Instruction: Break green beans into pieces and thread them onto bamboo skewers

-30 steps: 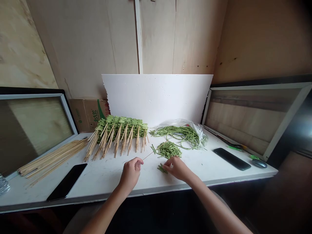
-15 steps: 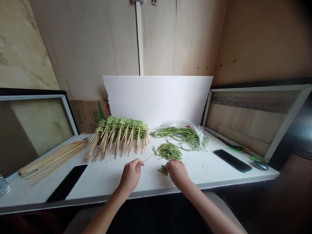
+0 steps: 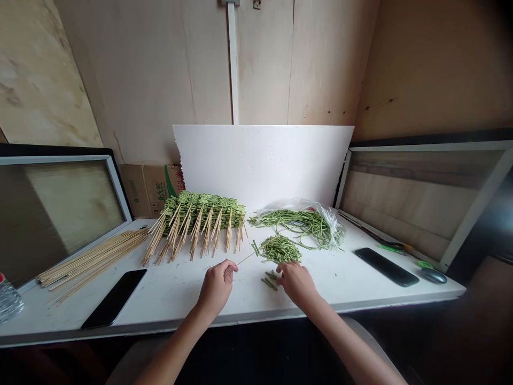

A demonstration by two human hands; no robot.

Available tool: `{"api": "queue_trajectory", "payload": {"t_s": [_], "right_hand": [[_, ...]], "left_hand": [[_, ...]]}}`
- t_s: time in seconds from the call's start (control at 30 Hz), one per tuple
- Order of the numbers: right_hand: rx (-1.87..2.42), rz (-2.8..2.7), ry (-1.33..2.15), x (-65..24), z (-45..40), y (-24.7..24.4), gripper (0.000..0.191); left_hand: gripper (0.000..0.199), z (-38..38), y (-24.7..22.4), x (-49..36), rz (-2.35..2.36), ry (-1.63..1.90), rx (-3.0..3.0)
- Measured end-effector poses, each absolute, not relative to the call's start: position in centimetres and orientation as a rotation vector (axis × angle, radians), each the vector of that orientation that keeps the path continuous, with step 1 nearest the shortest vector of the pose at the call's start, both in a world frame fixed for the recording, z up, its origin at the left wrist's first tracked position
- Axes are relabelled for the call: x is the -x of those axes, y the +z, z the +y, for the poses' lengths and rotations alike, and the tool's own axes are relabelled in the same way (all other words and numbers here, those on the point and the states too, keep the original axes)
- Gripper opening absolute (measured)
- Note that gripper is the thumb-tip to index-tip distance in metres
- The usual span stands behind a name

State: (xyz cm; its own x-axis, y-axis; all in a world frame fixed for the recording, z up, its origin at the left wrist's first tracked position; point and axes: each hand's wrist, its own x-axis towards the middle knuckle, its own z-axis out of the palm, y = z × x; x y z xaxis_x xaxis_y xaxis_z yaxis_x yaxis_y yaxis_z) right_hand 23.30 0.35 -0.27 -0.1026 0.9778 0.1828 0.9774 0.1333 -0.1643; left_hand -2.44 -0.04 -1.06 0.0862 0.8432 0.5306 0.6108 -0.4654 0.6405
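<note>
My left hand (image 3: 217, 282) pinches a thin bamboo skewer (image 3: 245, 259) that points up and to the right. Short green bean pieces (image 3: 255, 247) sit across its far end. My right hand (image 3: 297, 282) is closed, fingers curled down at the right side of a small group of cut bean pieces (image 3: 270, 281); what its fingertips hold, if anything, is hidden. Just beyond it lies a heaped pile of cut green beans (image 3: 281, 248).
Stacked bean skewers (image 3: 200, 208) stand at the back left, sticks facing me. Loose bamboo skewers (image 3: 94, 256) and a phone (image 3: 115, 298) lie left. Long beans (image 3: 306, 220) spill from a plastic bag behind the pile. Another phone (image 3: 386, 266) and a mouse (image 3: 434, 275) lie right.
My right hand has shifted slightly right, showing more of the small bean group. The left hand keeps its pinch on the skewer. The whole view has shifted a little.
</note>
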Motion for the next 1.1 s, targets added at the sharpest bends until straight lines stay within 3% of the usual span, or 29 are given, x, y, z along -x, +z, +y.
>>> {"api": "queue_trajectory", "payload": {"t_s": [0.23,0.37,0.7,1.1], "right_hand": [[1.824,-2.133,0.067,-23.6,0.3,-0.1,0.014],[1.604,-1.964,0.415,-24.9,0.5,0.7,0.007],[1.032,-1.464,1.040,-27.7,1.2,4.2,0.040],[0.754,-1.071,1.238,-27.2,1.6,3.9,0.040]], "left_hand": [[0.032,-0.1,-0.9,2.5,1.456,1.298,-2.104],[0.032,-0.3,-0.5,2.6,1.448,1.303,-2.097],[0.035,-0.3,-0.4,2.6,1.402,1.345,-2.106],[0.035,-1.2,-0.2,1.7,1.349,1.245,-2.113]]}}
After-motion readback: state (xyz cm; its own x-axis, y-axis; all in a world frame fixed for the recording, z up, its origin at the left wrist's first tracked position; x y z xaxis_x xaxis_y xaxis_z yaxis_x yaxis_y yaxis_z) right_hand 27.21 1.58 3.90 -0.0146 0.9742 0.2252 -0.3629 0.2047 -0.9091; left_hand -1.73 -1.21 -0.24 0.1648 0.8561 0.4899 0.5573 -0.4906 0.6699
